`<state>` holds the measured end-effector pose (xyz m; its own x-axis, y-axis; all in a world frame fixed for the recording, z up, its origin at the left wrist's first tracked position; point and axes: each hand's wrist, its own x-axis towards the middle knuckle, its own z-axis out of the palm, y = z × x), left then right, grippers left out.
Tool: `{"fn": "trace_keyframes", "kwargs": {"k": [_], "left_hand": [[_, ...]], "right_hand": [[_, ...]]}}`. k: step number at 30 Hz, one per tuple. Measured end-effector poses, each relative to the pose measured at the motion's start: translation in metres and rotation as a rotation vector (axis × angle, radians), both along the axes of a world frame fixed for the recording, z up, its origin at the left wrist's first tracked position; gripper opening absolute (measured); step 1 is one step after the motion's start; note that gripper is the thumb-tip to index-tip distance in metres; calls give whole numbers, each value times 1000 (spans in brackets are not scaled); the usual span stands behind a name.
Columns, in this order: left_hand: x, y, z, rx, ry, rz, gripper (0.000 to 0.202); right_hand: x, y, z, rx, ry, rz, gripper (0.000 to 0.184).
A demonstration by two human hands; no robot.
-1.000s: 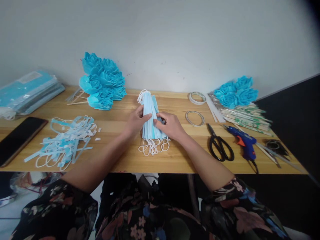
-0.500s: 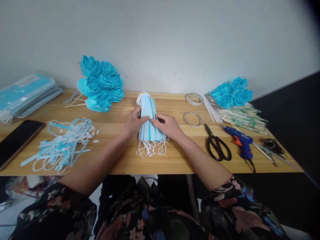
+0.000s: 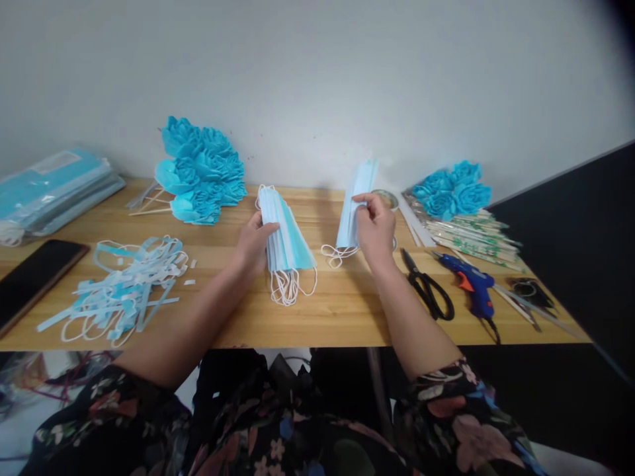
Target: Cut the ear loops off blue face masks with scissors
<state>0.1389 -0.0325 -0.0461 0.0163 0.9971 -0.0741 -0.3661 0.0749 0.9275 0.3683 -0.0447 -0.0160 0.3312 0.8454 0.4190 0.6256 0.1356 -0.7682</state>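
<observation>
My left hand [image 3: 254, 242] grips a stack of light-blue face masks [image 3: 282, 233], whose white ear loops hang onto the wooden table [image 3: 337, 311]. My right hand [image 3: 376, 227] pinches a single blue face mask [image 3: 355, 201] and holds it upright, apart from the stack and to its right. That mask's white loop trails on the table. Both hands are closed on what they hold.
Cut mask strips [image 3: 124, 281] and a dark phone [image 3: 34, 277] lie left, with packed masks [image 3: 49, 188] behind. Blue mask flowers [image 3: 201, 168] stand at the back; more flowers [image 3: 454, 187] lie on sticks right. Black scissors [image 3: 426, 284], a blue glue gun [image 3: 471, 287] and a tape roll [image 3: 387, 197] are on the right.
My right hand has pulled one mask off the stack and lifted it up to the right. My left hand has shifted the stack slightly left.
</observation>
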Motion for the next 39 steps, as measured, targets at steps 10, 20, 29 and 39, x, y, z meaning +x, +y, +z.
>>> {"fn": "trace_keyframes", "kwargs": {"k": [10,20,29,39], "left_hand": [[12,-5,-6,149,49,-153,48],[10,-6,-2,116,41,-107,41],[14,-7,-3,76,-2,-95,42],[15,-8,-4,67,-29,-174,46]], "right_hand": [[-54,-26,-5,-213,-156,529,30],[-32,-4,-22,-244,299,378,33],[-37,-17,-10,-3,-150,407,27],[-48,-22,-13,-119,-185,515,23]]}}
